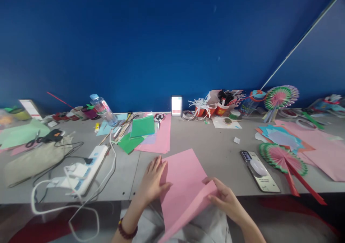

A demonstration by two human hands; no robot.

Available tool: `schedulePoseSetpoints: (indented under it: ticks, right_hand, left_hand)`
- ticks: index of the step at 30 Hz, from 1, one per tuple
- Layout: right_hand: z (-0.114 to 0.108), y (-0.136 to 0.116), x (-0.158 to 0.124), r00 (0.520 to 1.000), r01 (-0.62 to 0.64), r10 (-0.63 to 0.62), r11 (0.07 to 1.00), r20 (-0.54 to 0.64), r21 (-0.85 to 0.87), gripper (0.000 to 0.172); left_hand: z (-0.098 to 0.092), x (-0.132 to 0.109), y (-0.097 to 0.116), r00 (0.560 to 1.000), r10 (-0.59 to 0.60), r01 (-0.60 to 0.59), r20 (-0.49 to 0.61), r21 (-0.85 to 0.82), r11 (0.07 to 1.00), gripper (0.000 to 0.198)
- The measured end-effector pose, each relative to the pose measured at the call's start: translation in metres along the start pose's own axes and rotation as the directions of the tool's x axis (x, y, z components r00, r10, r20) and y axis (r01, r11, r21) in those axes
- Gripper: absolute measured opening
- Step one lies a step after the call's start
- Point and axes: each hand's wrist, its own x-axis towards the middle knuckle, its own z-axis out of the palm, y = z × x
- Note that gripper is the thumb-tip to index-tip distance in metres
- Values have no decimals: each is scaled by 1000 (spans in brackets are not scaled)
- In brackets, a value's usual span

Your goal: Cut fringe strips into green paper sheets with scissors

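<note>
Two bare hands work one pink paper sheet (185, 185) in the head view, and it lies at the near edge of the grey table (215, 149), its lower part hanging past the edge toward the person's lap. The left hand (153, 181) rests flat, fingers spread, on the sheet's left edge and pins it to the table. The right hand (225, 199) pinches the lower right corner, thumb on top, and lifts it into a fold that runs diagonally. To fold well, the flat hand should likely keep the sheet from sliding while the pinching hand lines up the edges before creasing.

The sheet looks plain, smooth and matte, thin enough to bend softly, with one long raised flap along its right side. Behind it lie a stack of coloured papers (147, 135) and, to the right, a finished paper fan (283, 160) beside a phone (260, 171).
</note>
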Motion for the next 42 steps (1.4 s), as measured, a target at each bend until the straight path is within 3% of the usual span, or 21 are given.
schedulePoseSetpoints:
  ticks: [5,8,11,14,18,22,26,29,33,35,37,40,42]
  right_hand:
    - [3,2,25,993,63,-73,993,-95,-104,38]
    - [3,6,45,996,22,-35,989,-86,-149,39]
    - [4,9,62,989,-77,54,983,-134,-169,40]
    - [4,5,74,977,-132,91,968,-191,-212,34]
    - [2,-8,80,984,-176,167,971,-68,-160,32]
    - [0,-23,79,969,-243,247,966,29,-93,29]
    - [-6,-43,84,987,-121,139,972,78,-202,28]
    - [-12,-63,98,997,42,-16,938,77,-344,29]
    - [-20,-96,124,952,306,-283,843,120,-443,20]
    - [-23,-109,138,935,341,-344,799,89,-496,17]
    - [-27,-118,150,913,363,-406,764,40,-534,16]
    - [-32,-118,166,825,446,-559,731,-79,-517,26]
    - [-35,-108,176,681,490,-657,737,-324,-465,30]
  left_hand:
    - [10,-17,16,999,15,-16,-36,-26,1000,68]
    - [12,-21,22,999,-6,3,-37,-74,997,55]
    - [0,-21,23,998,-42,49,38,-217,975,43]
    - [-21,-20,21,992,-21,73,122,-436,897,46]
    - [-43,-19,17,968,-68,203,240,-596,777,38]
    - [-44,-10,11,963,-107,252,246,-692,676,40]
    - [-39,16,7,972,-170,233,165,-795,560,55]
    - [-43,41,9,970,-142,244,199,-830,501,64]
    - [-60,68,20,945,53,300,324,-918,259,53]
    - [-67,78,25,927,89,341,365,-917,208,44]
    - [-69,88,28,926,50,358,375,-912,202,39]
    - [-65,107,30,944,-98,331,316,-911,247,32]
    - [-60,121,30,956,-184,277,229,-914,298,34]
